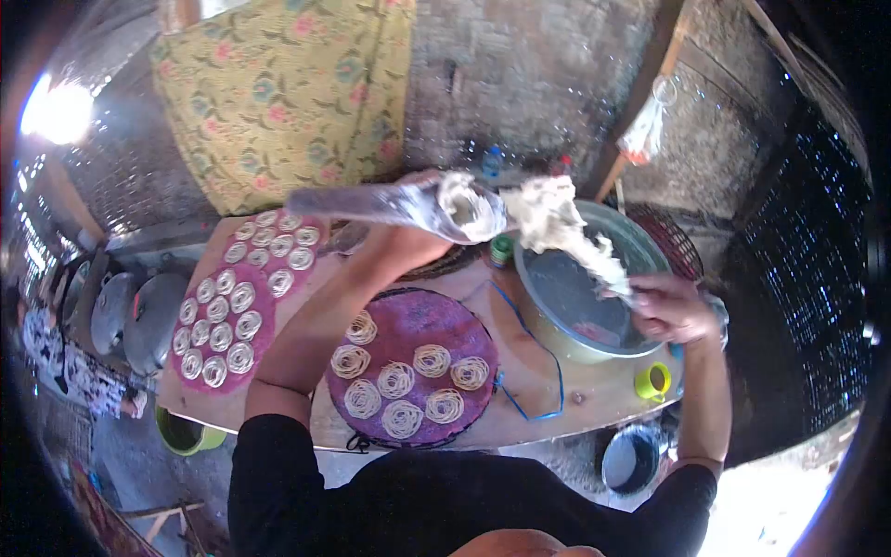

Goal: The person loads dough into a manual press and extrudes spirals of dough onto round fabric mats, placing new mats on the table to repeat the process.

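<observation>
My left hand (425, 245) is closed around a dark, long-handled dough press (371, 202), raised above the table and tilted sideways. Pale sticky dough (464, 209) shows in its round mouth. In my right hand (675, 309) I grip a utensil thickly coated with dough (557, 223); its shape is hidden. The dough-laden end is close beside the press mouth, over the left rim of a large tub (613, 349). Below, a round purple-covered tray (422, 320) carries several flat coils of thin dough strands (395, 381).
More coils (218, 309) lie on pink cloths at the left of the table (316, 436). A yellow cup (652, 381), blue cord (560, 381) and small green container (501, 249) are near the tub. Pots (153, 320) stand far left; a bucket (631, 459) sits below.
</observation>
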Demonstrator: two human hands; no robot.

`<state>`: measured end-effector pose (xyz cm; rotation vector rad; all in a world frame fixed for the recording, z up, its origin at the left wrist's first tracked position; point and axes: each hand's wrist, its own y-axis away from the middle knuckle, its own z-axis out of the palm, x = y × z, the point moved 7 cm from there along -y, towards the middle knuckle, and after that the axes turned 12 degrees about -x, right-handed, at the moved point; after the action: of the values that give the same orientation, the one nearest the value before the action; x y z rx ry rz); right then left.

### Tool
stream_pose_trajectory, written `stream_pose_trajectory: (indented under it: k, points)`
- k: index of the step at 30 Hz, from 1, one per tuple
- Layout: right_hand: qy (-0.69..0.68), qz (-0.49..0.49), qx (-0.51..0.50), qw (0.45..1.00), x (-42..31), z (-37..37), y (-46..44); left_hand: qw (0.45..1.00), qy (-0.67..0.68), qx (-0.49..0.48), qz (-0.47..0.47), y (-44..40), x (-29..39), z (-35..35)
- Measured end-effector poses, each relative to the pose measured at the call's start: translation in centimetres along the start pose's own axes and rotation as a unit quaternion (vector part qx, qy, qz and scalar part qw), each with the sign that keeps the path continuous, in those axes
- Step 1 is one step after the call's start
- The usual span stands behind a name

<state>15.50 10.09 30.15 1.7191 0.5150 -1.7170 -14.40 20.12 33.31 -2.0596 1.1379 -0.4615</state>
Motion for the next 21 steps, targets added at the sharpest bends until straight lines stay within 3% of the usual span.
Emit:
stream_pose_trajectory:
  k: [3,5,7,8,9,10,11,12,13,15,16,18,21]
  points:
    - [-0.031,0.012,0.040,0.999,0.1,5.3,-4.8,1.000,-0.008,-0.010,-0.027,0.7,1.6,-2.3]
    - [-0.009,0.037,0.001,0.999,-1.3,7.2,-6.3,0.996,-0.088,-0.022,-0.015,1.8,0.3,-2.2]
    - [0.053,0.168,-0.014,0.984,-1.5,7.4,-7.0,0.986,-0.156,-0.031,-0.058,2.8,0.6,-3.8]
    - [0.168,0.191,0.019,0.967,-2.6,7.0,-7.7,0.983,-0.152,-0.035,-0.096,3.3,0.6,-4.6]
    - [0.172,0.188,0.016,0.967,-3.2,7.4,-8.4,0.979,-0.144,-0.042,-0.137,3.7,0.5,-5.1]
    - [0.540,-0.002,0.103,0.835,-7.6,8.1,-9.1,0.985,-0.121,-0.050,-0.112,3.9,0.8,-5.3]
    - [0.802,-0.196,0.173,0.538,-10.4,11.9,-8.7,0.977,-0.090,-0.095,-0.167,5.0,-1.6,-3.3]
    - [0.842,-0.217,0.183,0.460,-11.3,14.8,-9.3,0.983,-0.057,-0.084,-0.150,4.4,0.4,-4.5]
    - [0.841,-0.218,0.181,0.460,-11.0,16.2,-9.9,0.988,-0.021,-0.075,-0.134,3.8,2.5,-5.3]
    - [0.905,-0.221,0.175,0.318,-9.5,19.1,-10.4,0.994,-0.003,-0.111,0.008,3.7,2.7,-2.7]
    - [0.918,-0.218,0.154,0.294,-8.0,19.3,-10.8,0.978,-0.037,-0.188,-0.078,5.0,1.9,-2.4]
    - [0.928,-0.206,0.124,0.285,-6.8,19.9,-9.9,0.950,0.193,-0.207,-0.133,7.4,-1.1,-0.3]
    - [0.936,-0.198,0.113,0.267,-7.9,19.3,-8.4,0.959,0.057,-0.223,-0.167,9.9,-5.3,-0.8]
